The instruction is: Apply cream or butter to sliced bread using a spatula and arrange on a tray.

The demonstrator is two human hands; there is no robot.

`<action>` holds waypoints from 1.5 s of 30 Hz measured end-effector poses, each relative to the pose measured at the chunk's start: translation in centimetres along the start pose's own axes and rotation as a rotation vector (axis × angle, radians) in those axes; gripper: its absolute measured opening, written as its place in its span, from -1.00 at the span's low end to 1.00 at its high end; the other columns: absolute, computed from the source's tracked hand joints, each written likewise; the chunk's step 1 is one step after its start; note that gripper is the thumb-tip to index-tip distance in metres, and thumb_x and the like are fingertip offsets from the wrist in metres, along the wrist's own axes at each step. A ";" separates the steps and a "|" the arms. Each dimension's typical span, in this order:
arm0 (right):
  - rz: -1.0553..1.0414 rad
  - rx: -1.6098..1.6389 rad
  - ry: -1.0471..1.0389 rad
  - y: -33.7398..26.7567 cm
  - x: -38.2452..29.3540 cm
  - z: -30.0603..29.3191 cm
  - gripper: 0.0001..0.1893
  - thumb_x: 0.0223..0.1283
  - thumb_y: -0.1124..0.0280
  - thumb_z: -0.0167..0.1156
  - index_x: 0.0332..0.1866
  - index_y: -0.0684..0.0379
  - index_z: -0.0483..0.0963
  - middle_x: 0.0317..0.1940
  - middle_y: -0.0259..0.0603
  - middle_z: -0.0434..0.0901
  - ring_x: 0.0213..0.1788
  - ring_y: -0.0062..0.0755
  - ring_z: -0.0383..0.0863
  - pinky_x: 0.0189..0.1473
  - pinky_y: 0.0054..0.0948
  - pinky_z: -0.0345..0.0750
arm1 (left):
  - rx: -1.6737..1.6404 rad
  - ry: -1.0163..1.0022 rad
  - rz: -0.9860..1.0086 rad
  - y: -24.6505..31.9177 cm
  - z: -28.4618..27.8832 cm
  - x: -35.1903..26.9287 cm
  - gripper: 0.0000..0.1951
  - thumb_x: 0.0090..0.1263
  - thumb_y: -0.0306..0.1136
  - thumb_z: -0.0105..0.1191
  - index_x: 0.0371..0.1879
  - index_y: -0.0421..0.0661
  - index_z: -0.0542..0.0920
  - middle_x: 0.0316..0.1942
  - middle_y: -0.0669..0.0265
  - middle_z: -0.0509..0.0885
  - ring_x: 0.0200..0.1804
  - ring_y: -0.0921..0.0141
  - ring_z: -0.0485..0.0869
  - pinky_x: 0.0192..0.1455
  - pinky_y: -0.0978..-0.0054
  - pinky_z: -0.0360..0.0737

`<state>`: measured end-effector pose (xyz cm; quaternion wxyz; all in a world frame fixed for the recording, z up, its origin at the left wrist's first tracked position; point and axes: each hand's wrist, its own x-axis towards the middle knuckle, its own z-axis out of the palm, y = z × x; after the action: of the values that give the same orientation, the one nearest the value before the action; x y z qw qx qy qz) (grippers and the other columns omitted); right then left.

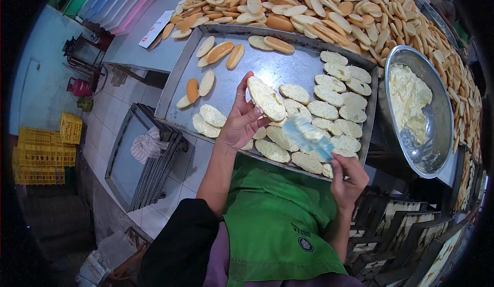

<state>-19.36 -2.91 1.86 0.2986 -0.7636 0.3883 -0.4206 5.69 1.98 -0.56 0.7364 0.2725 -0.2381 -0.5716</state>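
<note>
My left hand (243, 121) holds up an oval bread slice (266, 98) whose top face is coated with pale cream. In my right hand (347, 179) is a light blue plastic scraper (308, 136) with cream smeared on its blade, just right of that slice. Both hands are over a metal baking tray (175, 80). Cream-covered slices (323, 110) lie in rows across its right side, and two more (210, 117) lie near its front left. Bare slices (236, 56) with browned crusts rest toward the back left.
A steel bowl (393, 59) of pale cream (409, 94) stands right of the tray. Behind rises a large heap of bread slices (285, 5). Stacked trays (131, 159) with a cloth (148, 145) on top stand on the left floor, and yellow crates (46, 148) farther left. More trays (401, 225) stand lower right.
</note>
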 end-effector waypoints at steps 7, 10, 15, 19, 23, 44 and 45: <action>0.067 -0.254 0.113 1.5 -0.5 -0.3 -0.89 -0.05 0.58 0.20 -0.36 0.23 0.56 -0.61 -0.21 0.50 -0.60 -0.46 0.44 -0.55 -0.55 0.31 | 0.339 0.227 0.230 5.8 -3.6 -1.9 -0.20 0.09 -0.61 0.08 0.28 0.18 -0.05 0.13 0.24 0.32 0.10 0.31 0.41 0.03 0.28 0.51; 0.086 -0.256 0.207 3.8 -1.1 -2.2 -0.89 0.00 0.57 0.17 -0.32 0.28 0.55 -0.59 -0.20 0.51 -0.58 -0.51 0.43 -0.51 -0.59 0.33 | 0.786 0.490 0.181 11.4 -7.8 -4.6 -0.23 0.05 -0.63 0.13 0.24 0.03 0.03 -0.04 0.15 0.47 -0.01 0.33 0.50 0.01 0.32 0.50; 0.211 -0.226 0.206 4.2 -0.6 -3.0 -0.87 0.07 0.51 0.15 -0.29 0.30 0.54 -0.58 -0.29 0.50 -0.59 -0.65 0.35 -0.56 -0.66 0.26 | 1.111 0.659 -0.049 15.4 -13.3 -8.5 -0.25 -0.09 -0.68 0.18 0.15 -0.04 0.17 -0.16 0.18 0.52 -0.12 0.42 0.53 -0.09 0.48 0.52; 0.179 -0.224 0.198 4.2 -0.2 -2.7 -0.87 0.07 0.51 0.15 -0.28 0.30 0.54 -0.58 -0.29 0.50 -0.59 -0.64 0.35 -0.55 -0.65 0.27 | 1.368 0.687 -0.283 16.3 -15.8 -8.5 -0.25 -0.23 -0.68 0.25 0.08 -0.09 0.28 -0.21 0.21 0.54 -0.19 0.43 0.54 -0.13 0.51 0.51; 0.168 -0.247 0.191 4.3 -0.2 -2.7 -0.87 0.07 0.51 0.14 -0.28 0.30 0.55 -0.58 -0.27 0.50 -0.57 -0.62 0.37 -0.52 -0.64 0.29 | 1.569 0.653 -0.305 16.7 -17.6 -7.7 -0.25 -0.31 -0.60 0.31 0.04 -0.13 0.32 -0.21 0.19 0.55 -0.19 0.36 0.56 -0.14 0.47 0.51; 0.122 -0.892 0.434 4.4 4.6 -18.3 -0.87 -0.02 0.38 0.21 -0.35 0.17 0.55 -0.47 -0.15 0.56 -0.45 -0.26 0.54 -0.38 -0.44 0.43 | 2.095 0.338 -0.365 12.1 -16.2 5.9 -0.61 -0.15 -0.29 0.32 -0.43 -0.20 0.42 -0.52 0.26 0.47 -0.43 0.41 0.46 -0.37 0.39 0.45; 0.212 -1.007 0.421 4.3 5.1 -20.5 -0.85 -0.03 0.33 0.20 -0.36 0.15 0.55 -0.45 -0.15 0.56 -0.42 -0.20 0.55 -0.35 -0.39 0.45 | 1.964 0.275 -0.272 12.6 -16.0 5.4 -0.61 -0.08 -0.30 0.28 -0.36 -0.20 0.40 -0.49 0.28 0.47 -0.40 0.43 0.45 -0.35 0.45 0.44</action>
<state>-37.04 -12.11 10.18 -0.1464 -0.6681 0.6674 -0.2944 26.56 1.26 -3.67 0.1344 0.8487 -0.4843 -0.1643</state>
